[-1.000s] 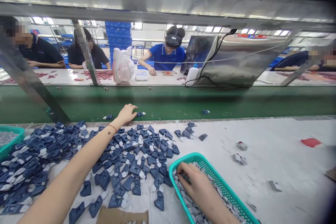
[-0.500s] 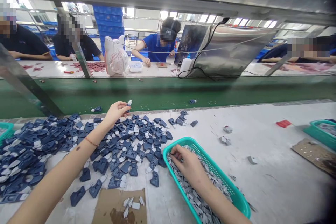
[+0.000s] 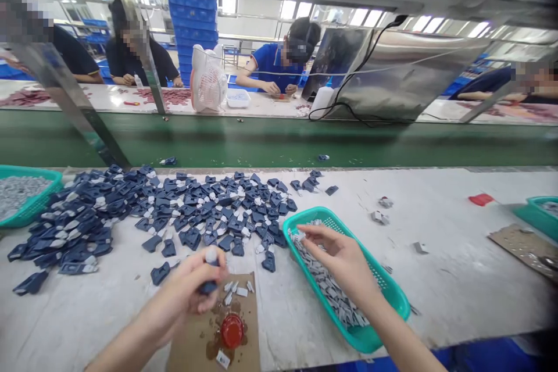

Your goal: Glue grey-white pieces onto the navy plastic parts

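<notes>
My left hand (image 3: 203,282) is closed around a dark blue plastic part (image 3: 208,287) with a pale tip, just above a piece of cardboard (image 3: 248,308). Over the left end of a green basket (image 3: 349,330) is my right hand (image 3: 337,258). Its thumb and forefinger pinch what looks like a small grey plastic piece (image 3: 300,234). Many similar grey pieces (image 3: 335,290) fill the basket. On the cardboard sit a round red dish (image 3: 232,330), wet stains and several loose pale pieces (image 3: 242,291). Behind my left hand spreads a pile of blue parts (image 3: 226,209).
A second green basket (image 3: 32,209) stands at the left, another (image 3: 538,218) at the far right beside more cardboard (image 3: 518,244). A green belt (image 3: 261,142) runs behind the table under a metal post (image 3: 78,99). Several people work across it, near a white fan (image 3: 208,78).
My left hand has come back from the far edge of the pile to the cardboard, bringing the blue part. My right hand has lifted slightly out of the grey pieces. The view has tilted down.
</notes>
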Demonstrator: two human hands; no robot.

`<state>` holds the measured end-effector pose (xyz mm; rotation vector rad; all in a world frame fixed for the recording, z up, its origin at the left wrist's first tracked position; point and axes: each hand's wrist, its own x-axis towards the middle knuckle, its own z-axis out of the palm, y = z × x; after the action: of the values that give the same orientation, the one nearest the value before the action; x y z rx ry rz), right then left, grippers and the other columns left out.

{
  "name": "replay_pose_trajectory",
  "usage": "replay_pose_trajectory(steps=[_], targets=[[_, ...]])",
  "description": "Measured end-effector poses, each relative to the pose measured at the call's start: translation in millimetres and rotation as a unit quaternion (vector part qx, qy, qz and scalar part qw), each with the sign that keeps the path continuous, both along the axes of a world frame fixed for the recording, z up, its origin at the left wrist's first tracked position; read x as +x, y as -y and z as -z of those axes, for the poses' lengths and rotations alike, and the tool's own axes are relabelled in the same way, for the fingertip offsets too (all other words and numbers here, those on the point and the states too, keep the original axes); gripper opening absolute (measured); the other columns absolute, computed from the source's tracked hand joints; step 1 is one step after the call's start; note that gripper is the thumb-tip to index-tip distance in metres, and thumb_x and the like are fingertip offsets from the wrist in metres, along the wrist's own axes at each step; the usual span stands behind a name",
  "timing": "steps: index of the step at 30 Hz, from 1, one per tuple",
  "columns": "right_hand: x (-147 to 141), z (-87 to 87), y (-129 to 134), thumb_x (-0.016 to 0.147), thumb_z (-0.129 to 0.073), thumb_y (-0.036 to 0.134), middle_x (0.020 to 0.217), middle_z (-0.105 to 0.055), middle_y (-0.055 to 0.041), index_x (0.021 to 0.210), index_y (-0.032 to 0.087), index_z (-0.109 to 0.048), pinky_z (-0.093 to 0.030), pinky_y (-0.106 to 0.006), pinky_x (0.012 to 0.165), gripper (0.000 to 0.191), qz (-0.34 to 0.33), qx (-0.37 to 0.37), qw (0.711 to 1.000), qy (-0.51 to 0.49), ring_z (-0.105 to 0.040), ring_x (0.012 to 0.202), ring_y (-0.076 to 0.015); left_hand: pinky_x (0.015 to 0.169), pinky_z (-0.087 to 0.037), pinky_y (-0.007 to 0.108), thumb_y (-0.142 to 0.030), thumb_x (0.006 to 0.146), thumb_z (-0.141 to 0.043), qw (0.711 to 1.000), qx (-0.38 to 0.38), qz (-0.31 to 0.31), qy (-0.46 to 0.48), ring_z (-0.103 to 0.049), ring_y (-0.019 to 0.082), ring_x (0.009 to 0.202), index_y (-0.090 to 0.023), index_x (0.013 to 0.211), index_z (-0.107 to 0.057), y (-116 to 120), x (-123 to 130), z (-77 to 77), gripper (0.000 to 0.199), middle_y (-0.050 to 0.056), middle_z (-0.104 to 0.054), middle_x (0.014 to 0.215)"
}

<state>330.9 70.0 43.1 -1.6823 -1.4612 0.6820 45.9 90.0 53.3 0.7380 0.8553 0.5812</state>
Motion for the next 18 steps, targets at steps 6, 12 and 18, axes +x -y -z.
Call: replay_pose_trajectory(steps=[6,12,18], targets=[[-77.0,-14.0,47.3,0.081,-0.069,0.018,0.084,-0.072,-0.0049,0.083,0.026,-0.075,-0.056,-0.03,0.074,0.01,-0.081,0.079,0.98,-0.164,-0.068,0.083,-0.0215,0.04,-0.012,0.019,-0.06,0.073,-0.075,0.998,-0.018,0.02,0.055,-0.022,0.0,0.039,-0.013,0.085,-0.065,44.6,23.4,18.1,0.05,-0.009,-0.037,0.057],[-113.6,-1.1,66.8,0.085,-0.069,0.018,0.087,-0.071,-0.0058,0.085,0.027,-0.078,-0.056,-0.033,0.081,0.013,-0.121,0.032,0.966,-0.227,-0.067,0.089,-0.0224,0.041,-0.021,0.02,-0.059,0.075,-0.073,0.997,0.057,-0.037,-0.025,-0.029,0.005,0.043,-0.015,0.076,-0.067,66.6,11.3,27.8,0.044,-0.007,-0.039,0.051],[-128.7,20.0,90.0,0.084,-0.075,0.028,0.092,-0.071,-0.0046,0.09,0.031,-0.078,-0.055,-0.029,0.081,0.008,-0.054,-0.028,0.956,-0.288,-0.067,0.091,-0.0208,0.063,-0.046,0.026,-0.04,0.087,-0.065,0.956,0.233,-0.098,-0.151,-0.058,0.018,0.066,-0.021,0.085,-0.078,86.8,-4.8,35.4,0.023,0.004,-0.067,0.07]])
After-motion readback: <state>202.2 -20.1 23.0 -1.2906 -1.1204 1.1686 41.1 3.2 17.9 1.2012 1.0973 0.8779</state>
